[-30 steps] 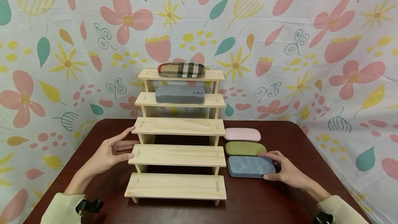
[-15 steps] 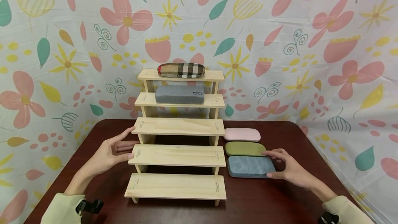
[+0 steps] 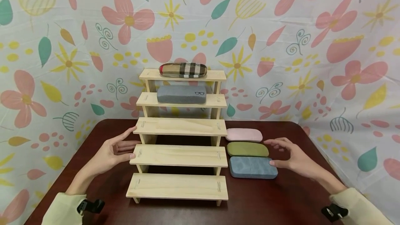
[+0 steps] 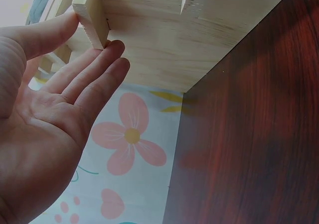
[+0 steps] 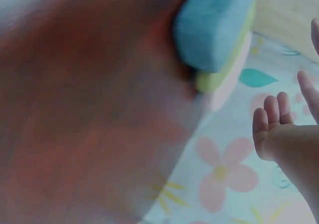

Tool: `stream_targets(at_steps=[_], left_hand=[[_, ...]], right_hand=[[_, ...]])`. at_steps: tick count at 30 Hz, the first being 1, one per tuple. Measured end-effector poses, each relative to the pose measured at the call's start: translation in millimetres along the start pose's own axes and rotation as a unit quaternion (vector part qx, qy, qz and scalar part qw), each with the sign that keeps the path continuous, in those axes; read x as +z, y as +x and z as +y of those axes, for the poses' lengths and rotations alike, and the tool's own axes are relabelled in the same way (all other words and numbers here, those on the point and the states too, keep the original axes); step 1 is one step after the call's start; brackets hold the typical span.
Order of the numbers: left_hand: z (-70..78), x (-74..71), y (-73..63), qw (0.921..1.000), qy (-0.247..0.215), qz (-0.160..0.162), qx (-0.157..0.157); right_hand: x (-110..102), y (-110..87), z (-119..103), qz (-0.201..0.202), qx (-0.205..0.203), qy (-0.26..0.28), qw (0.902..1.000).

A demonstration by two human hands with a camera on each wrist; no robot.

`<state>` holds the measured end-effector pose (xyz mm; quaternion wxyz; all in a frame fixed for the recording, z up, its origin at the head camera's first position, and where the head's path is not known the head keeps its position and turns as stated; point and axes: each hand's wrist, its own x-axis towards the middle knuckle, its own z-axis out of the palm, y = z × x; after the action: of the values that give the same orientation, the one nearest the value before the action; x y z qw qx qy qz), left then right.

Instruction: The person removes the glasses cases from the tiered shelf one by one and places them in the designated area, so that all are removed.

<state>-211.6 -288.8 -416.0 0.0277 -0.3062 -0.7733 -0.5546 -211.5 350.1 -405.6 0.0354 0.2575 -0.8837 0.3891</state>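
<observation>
A stepped wooden rack (image 3: 179, 126) stands on the table. My left hand (image 3: 107, 153) touches its left side with thumb and fingertips, fingers mostly straight; the left wrist view shows the thumb (image 4: 55, 32) against the end of a board. To the right of the rack lie three eyeglass cases: pink (image 3: 243, 135) farthest back, green (image 3: 247, 149) in the middle, blue (image 3: 251, 169) in front. My right hand (image 3: 295, 159) hovers by the right ends of the green and blue cases, fingers spread, holding nothing. The right wrist view is blurred.
A plaid eyeglass case (image 3: 184, 70) lies on the rack's top tier. A grey case (image 3: 181, 94) with a glasses print is on the tier below. The dark red table (image 3: 256, 204) is backed by a floral cloth (image 3: 200, 16).
My right hand has left the blue case and drawn away to the right and slightly back. The left hand stays at the rack, and the cases lie where they were.
</observation>
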Motion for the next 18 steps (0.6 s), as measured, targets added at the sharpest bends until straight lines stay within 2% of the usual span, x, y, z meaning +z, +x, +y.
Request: stream_targets(at_steps=[5,10,18], left_hand=[[-0.2,-0.1,0.4,1.0000,0.001,0.001,0.005],[1.2,-0.8,1.6,0.9999,0.006,0.001,0.009],[-0.2,0.4,0.0,1.0000,-0.002,0.002,-0.002]], right_hand=[[-6.5,13.8,-19.9,0.009,-0.023,-0.015,0.9996],[-11.1,29.2,-34.2,0.008,-0.023,-0.012,0.9996],[-13.2,54.7,-59.1,0.009,-0.038,-0.004,0.9992]])
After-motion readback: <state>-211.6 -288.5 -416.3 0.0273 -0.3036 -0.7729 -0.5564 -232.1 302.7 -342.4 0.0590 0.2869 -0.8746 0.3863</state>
